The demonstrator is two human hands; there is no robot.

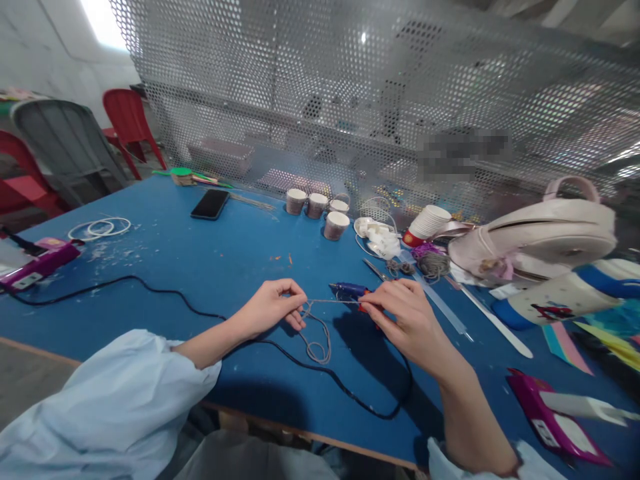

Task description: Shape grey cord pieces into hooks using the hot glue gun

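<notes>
A thin grey yarn [333, 301] runs taut between my two hands, just above the blue table. My left hand [270, 308] pinches one end of the stretch, with slack loops of the same yarn hanging below its fingers. My right hand [407, 319] is closed on the other end between thumb and fingertips. Behind the yarn and partly hidden by my right hand lies a blue glue gun [350, 289]. Scissors [374, 270], only partly visible, lie just beyond that hand. Farther back sits a ball of grey yarn [433, 265].
Yarn-wrapped paper cups [336, 226] and a stack of white cups [427, 223] stand along the back. A black phone [210, 204] lies back left. A black cord [320, 369] crosses the table. A pale bag [540, 233] and a bottle [555, 297] occupy the right.
</notes>
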